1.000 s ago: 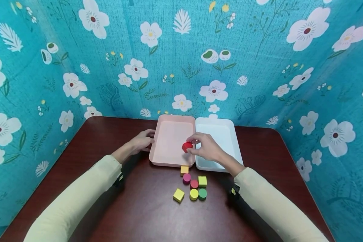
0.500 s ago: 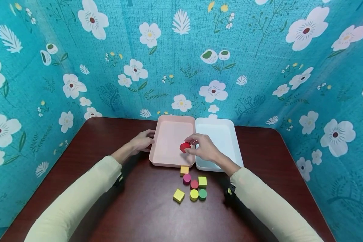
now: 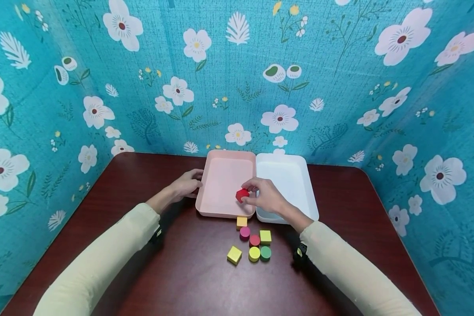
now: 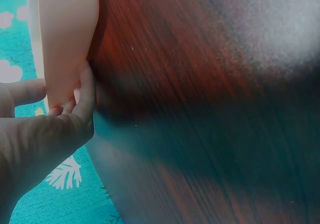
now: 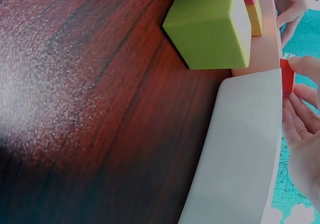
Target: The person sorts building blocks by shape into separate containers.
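Observation:
My right hand (image 3: pixel 266 195) pinches a red block (image 3: pixel 242 195) between thumb and fingers, above the near right part of the pink tray (image 3: pixel 225 215). In the right wrist view, the red block (image 5: pixel 287 75) shows between the fingertips, past the tray rim. At the left side of the pink tray, my left hand (image 3: pixel 187 184) holds its outer wall. The left wrist view shows fingers and thumb of that hand (image 4: pixel 55 124) bent about the pink wall (image 4: pixel 70 28).
A white tray (image 3: pixel 311 204) stands against the pink tray's right side. In front lie an orange block (image 3: pixel 242 222), a magenta disc (image 3: pixel 245 233), a red disc (image 3: pixel 254 240), a lime block (image 3: pixel 265 237), a yellow disc (image 3: pixel 254 254), a green disc (image 3: pixel 265 253) and a yellow block (image 3: pixel 234 255).
My right hand has shifted slightly left and down over the pink tray with the red block. My left hand stays at the tray's left wall.

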Available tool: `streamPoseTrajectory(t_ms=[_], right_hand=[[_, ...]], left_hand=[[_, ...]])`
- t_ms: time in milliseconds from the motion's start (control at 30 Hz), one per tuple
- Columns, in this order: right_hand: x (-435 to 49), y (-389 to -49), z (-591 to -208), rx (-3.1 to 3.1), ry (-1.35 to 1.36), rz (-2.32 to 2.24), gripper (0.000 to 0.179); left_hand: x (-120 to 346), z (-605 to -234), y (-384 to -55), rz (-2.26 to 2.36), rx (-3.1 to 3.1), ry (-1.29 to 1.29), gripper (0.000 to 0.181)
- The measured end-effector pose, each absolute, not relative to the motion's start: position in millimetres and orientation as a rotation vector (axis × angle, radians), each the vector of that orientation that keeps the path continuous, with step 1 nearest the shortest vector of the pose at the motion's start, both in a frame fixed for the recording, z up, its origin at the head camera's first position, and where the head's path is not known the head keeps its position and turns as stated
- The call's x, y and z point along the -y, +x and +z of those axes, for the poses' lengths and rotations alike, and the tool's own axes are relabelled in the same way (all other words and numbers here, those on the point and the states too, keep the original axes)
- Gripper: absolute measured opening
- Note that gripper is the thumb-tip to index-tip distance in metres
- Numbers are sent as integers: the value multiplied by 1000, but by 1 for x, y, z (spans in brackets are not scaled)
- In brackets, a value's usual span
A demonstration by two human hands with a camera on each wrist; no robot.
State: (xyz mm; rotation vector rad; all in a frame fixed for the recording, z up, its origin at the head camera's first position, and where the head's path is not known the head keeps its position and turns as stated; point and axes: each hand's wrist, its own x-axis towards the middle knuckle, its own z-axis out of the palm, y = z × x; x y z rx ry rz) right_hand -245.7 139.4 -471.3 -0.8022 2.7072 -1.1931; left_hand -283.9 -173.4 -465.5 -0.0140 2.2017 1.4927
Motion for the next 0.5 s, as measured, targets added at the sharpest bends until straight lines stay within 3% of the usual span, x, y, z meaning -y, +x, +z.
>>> streamPoseTrajectory(t_ms=[500], right_hand=[[-137, -243, -479, -2764, -847, -1128, 35]], left_hand=[[174, -465, -284, 1491, -2203, -7, 60]])
